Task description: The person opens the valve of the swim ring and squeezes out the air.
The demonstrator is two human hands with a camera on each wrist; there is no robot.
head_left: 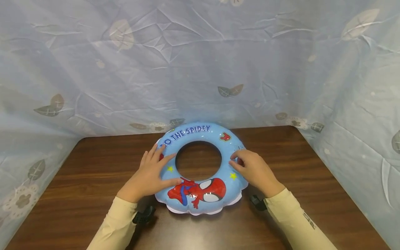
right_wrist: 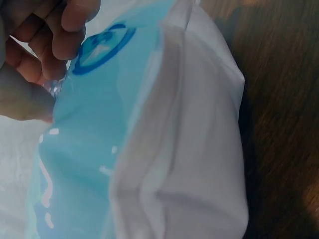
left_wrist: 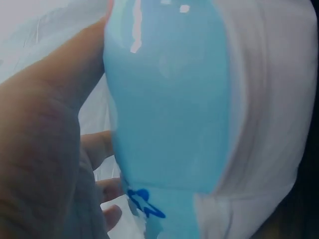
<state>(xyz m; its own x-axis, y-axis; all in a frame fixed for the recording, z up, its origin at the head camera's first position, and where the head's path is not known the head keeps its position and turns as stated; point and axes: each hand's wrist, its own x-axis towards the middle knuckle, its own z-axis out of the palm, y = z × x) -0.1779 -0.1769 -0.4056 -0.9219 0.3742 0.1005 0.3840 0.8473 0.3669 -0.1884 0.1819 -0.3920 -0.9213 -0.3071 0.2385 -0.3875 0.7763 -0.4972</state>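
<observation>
Head: 1 inflatable Spidey swim ring [head_left: 200,135], lt. blue, on wood-grain table [head_left: 287,159]; L hand [head_left: 150,178] spread on it, not gripping; R hand [head_left: 255,171] pinching. L wrist: ring beside extended fingers. R wrist: clear valve [right_wrist: 56,88] (prob.) betw. thumb & fingers. Step: likely valve work; next needs steady L support.

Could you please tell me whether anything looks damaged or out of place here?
Nothing much stands out: the swim ring lies on the table, looking plump, with no tear or spill visible. The curtain behind it is creased, but that seems harmless.
</observation>
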